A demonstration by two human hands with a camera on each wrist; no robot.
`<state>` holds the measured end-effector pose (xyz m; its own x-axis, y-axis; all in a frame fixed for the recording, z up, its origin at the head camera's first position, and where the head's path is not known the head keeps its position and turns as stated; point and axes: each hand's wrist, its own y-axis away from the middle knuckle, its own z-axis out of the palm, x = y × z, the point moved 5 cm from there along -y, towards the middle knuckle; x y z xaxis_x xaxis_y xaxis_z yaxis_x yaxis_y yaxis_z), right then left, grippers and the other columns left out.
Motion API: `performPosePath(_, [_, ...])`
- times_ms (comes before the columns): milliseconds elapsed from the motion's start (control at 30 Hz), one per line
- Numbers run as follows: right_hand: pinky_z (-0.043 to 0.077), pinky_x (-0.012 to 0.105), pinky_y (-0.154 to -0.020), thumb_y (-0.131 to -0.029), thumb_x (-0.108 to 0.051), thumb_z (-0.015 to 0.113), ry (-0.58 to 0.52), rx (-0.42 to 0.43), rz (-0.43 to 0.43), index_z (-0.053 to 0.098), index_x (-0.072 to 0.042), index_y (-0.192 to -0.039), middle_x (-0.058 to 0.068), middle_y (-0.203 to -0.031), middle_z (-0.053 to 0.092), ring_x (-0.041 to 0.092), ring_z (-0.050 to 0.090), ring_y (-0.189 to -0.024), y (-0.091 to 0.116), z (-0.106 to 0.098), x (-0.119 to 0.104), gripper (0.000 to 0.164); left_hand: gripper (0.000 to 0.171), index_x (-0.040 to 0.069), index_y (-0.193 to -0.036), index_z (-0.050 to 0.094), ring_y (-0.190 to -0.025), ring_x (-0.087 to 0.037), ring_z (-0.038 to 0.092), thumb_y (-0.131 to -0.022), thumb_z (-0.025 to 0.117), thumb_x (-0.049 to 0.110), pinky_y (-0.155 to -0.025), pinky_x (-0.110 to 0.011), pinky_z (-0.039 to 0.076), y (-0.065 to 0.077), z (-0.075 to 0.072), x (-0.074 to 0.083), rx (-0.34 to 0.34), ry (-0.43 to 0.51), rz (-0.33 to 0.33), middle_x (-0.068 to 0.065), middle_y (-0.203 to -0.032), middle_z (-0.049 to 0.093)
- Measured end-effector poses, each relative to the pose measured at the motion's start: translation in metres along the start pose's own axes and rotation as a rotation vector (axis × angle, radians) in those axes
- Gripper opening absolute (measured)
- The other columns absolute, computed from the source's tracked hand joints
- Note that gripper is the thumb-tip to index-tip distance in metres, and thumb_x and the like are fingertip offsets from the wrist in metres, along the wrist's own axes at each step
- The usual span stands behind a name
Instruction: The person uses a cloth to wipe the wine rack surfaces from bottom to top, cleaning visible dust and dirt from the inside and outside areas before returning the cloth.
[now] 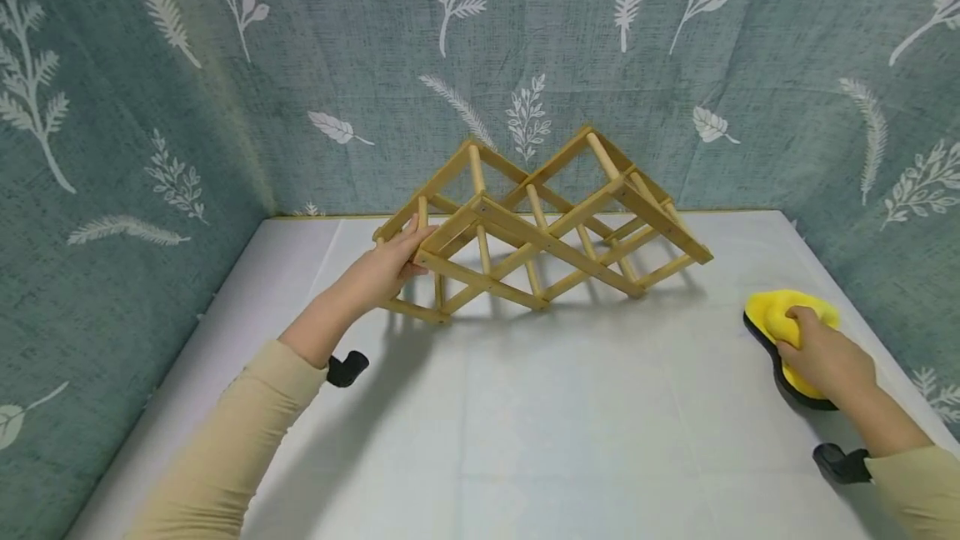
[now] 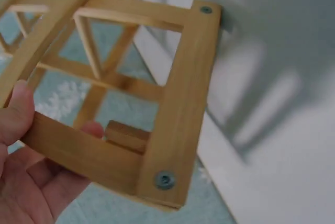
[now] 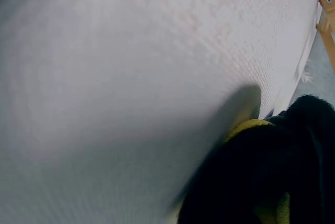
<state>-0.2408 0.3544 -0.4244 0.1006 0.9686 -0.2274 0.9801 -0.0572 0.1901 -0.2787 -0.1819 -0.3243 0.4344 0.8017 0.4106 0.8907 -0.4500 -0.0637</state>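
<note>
Apparently for support, our left grip (image 1: pixel 388 267) grasps one end of the wooden rack (image 1: pixel 555 246); well apart, our right grip (image 1: pixel 832 359) clasps a yellow, black-edged item (image 1: pixel 777 321).

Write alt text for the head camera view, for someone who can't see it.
A person's left grip holds the left end of a wooden lattice rack toward the back of a white table. The right grip holds a yellow, dark-edged object at the right. Teal, leaf-patterned fabric lines the back and sides.
</note>
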Motion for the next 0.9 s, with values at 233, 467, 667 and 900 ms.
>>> performPosePath(233, [0.042,0.045,-0.054,-0.087,-0.019,0.057,0.011,-0.019,0.024,0.023,0.011,-0.128,0.040,-0.100,0.050,0.042,0.056,-0.074,0.000,0.001,0.002,0.062,0.059,0.019,-0.146,0.024,-0.094,-0.038,0.059,-0.094,0.050,0.019,-0.073,-0.043,0.047,-0.036,0.001,-0.010,-0.045,-0.072,-0.010,-0.012,-0.153,0.006])
performPosePath(467, [0.043,0.049,-0.057,-0.086,-0.019,0.059,0.011,-0.022,0.024,0.023,0.012,-0.127,0.040,-0.104,0.048,0.045,0.055,-0.078,0.000,0.004,0.001,0.063,0.068,0.025,-0.149,0.010,-0.085,-0.029,0.062,-0.094,0.051,0.020,-0.072,-0.043,0.048,-0.034,0.009,-0.015,-0.025,-0.036,-0.062,-0.009,-0.151,0.022])
performPosePath(667, [0.043,0.050,-0.058,-0.088,-0.025,0.057,0.001,-0.068,0.022,0.009,0.008,-0.138,0.042,-0.109,0.046,0.047,0.054,-0.080,-0.001,0.005,0.002,0.077,0.080,0.010,-0.148,0.014,-0.125,-0.042,0.035,-0.087,0.064,0.024,-0.097,-0.056,0.033,-0.014,0.008,-0.034,0.122,-0.071,-0.103,-0.016,-0.149,0.023])
performPosePath(900, [0.044,0.053,-0.062,-0.085,-0.021,0.060,-0.001,-0.066,-0.021,0.012,0.013,-0.136,0.043,-0.107,0.045,0.048,0.054,-0.081,-0.006,-0.002,0.000,0.078,0.079,0.008,-0.148,0.014,-0.129,-0.042,0.031,-0.089,0.057,0.039,-0.101,-0.056,0.028,0.004,0.031,-0.074,0.088,0.036,-0.246,-0.018,-0.151,0.016])
